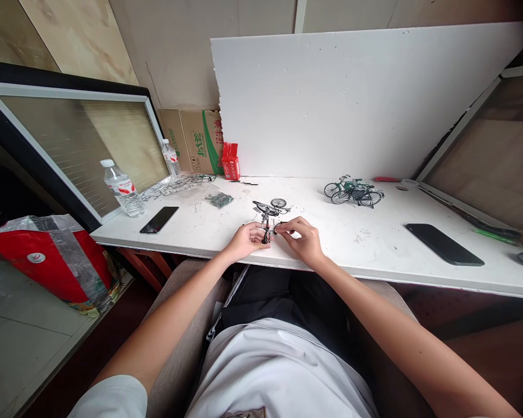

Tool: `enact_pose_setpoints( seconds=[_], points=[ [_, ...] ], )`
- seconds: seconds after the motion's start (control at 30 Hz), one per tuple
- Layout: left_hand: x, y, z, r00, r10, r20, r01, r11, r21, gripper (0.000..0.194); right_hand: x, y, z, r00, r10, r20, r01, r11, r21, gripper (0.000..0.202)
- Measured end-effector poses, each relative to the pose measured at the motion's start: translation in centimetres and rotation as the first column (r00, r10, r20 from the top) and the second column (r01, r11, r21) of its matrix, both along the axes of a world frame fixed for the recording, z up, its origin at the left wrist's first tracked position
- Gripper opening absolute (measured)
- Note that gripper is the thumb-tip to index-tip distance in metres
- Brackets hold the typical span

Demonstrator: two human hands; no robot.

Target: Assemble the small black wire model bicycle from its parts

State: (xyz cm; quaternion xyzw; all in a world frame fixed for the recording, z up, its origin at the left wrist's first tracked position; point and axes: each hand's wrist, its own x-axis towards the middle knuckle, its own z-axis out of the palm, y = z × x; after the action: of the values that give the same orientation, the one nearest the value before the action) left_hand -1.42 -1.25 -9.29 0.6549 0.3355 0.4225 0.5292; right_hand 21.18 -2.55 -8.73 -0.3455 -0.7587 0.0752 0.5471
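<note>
Near the front edge of the white table, my left hand (245,240) is closed around a dark, partly assembled model bicycle frame (267,231), its fingers covering part of it. Just to the right, my right hand (304,239) is closed in a pinch on a small dark part (276,228). That part is close to the frame; whether they touch I cannot tell. Beyond my hands lie a loose spoked wheel (279,202) and several dark bicycle parts (262,208). Two model bicycles (353,191), one green and one black, stand together farther back on the right.
On the left are a black phone (159,220), a water bottle (122,188), a second bottle (171,158), parts frames (181,186) and a small packet (221,200). A red box (230,161) stands by a carton (196,139). A dark phone-like slab (444,244) lies right.
</note>
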Motion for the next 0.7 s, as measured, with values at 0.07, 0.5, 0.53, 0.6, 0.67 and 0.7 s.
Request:
enact_pose_setpoints(
  seconds=[0.07, 0.5, 0.53, 0.6, 0.67, 0.7],
  points=[
    [0.00, 0.02, -0.05, 1.000, 0.003, -0.002, -0.003, 1.000, 0.004, 0.069, 0.01, -0.01, 0.01, 1.000, -0.003, -0.001, 0.003, 1.000, 0.009, 0.011],
    [0.00, -0.31, 0.19, 1.000, -0.026, 0.012, 0.026, 0.999, -0.026, 0.080, 0.05, 0.13, -0.05, 1.000, -0.001, 0.008, 0.001, 1.000, 0.023, 0.014],
    [0.02, -0.32, 0.19, 1.000, -0.024, 0.011, 0.024, 0.999, -0.024, 0.081, 0.05, 0.16, -0.07, 1.000, -0.001, 0.008, 0.001, 1.000, 0.025, 0.014],
    [0.08, -0.36, 0.20, 1.000, -0.022, 0.011, 0.022, 1.000, -0.017, 0.082, 0.05, 0.20, -0.10, 1.000, -0.003, 0.014, 0.003, 1.000, 0.023, 0.014],
    [0.13, -0.39, 0.22, 1.000, -0.025, 0.010, 0.025, 1.000, -0.008, 0.081, 0.05, 0.23, -0.13, 1.000, -0.005, 0.020, 0.004, 1.000, 0.019, 0.014],
    [0.15, -0.40, 0.25, 1.000, -0.027, 0.009, 0.027, 1.000, -0.002, 0.080, 0.06, 0.25, -0.15, 1.000, -0.003, 0.022, 0.003, 1.000, 0.017, 0.015]
  ],
)
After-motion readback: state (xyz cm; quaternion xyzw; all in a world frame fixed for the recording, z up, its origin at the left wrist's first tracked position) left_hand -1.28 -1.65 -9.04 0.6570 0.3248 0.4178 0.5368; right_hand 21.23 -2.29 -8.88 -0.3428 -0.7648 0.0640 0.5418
